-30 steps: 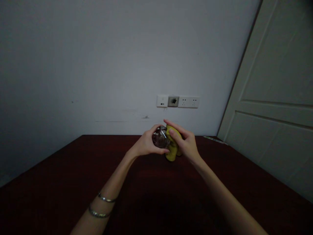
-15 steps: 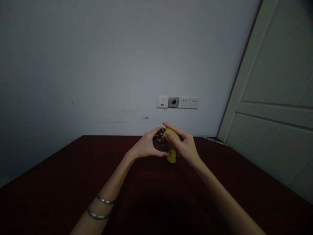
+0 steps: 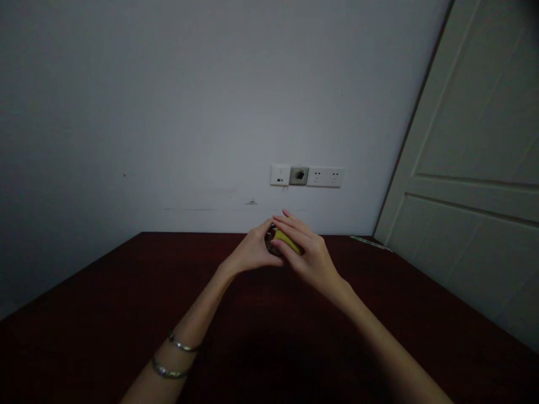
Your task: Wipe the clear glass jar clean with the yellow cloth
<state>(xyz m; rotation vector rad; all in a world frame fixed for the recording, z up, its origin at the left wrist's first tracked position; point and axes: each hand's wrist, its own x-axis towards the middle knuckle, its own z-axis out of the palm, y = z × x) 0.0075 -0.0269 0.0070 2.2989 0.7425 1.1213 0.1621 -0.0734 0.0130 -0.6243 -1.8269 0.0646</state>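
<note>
Near end first: your left hand [image 3: 251, 252] is curled narrow around a round dark glass object [image 3: 269, 240], at centre frame, with most of it hidden behind your fingers. Your right hand [image 3: 310, 260] lies over the top, fingers closed on a yellow cloth [image 3: 287, 241] pressed against the glass. The hands are touching each other and both are held just above the table, at its far end. Can't tell if the glass touches the tabletop.

Change vs. half a second ago: your right hand has rotated inward and come across the glass. The cloth has bunched up, and only a narrow yellow strip shows now, where a larger wad showed before. Less of the glass is visible too.

Lower left of frame: two thin silver bangles [image 3: 176, 357] on your left forearm. Beneath everything is a dark red wooden table [image 3: 96, 303]. A pale strip [image 3: 370, 242] lies on its far right edge.

Farther out: a white wall socket panel [image 3: 307, 176] sits above the hands, and a white panelled door [image 3: 471, 129] fills the right side. No brand or readable writing anywhere.
</note>
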